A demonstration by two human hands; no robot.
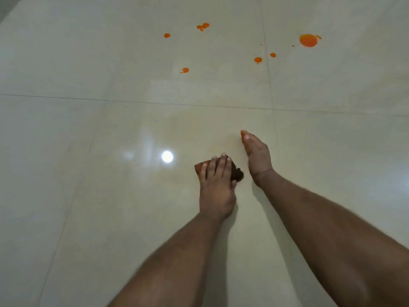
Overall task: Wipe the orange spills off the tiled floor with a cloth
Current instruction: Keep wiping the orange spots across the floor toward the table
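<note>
Two hands in the head view: my left hand [215, 185] presses flat, fingers straight, on the brown cloth [236, 172], which lies under it on the tiled floor [88, 196]. My right hand [257, 155] rests edge-down just beside, fingers straight, holding nothing. Orange spills [308, 40] lie well beyond both hands.

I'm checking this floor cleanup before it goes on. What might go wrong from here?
1. The cloth under the left hand already looks stained orange, so it may smear rather than lift.
2. The orange spills, the largest far right, lie beyond the grout line; reaching may drag an arm through drops.
3. The right hand rests on the glossy tiled floor, which may be slippery.
</note>
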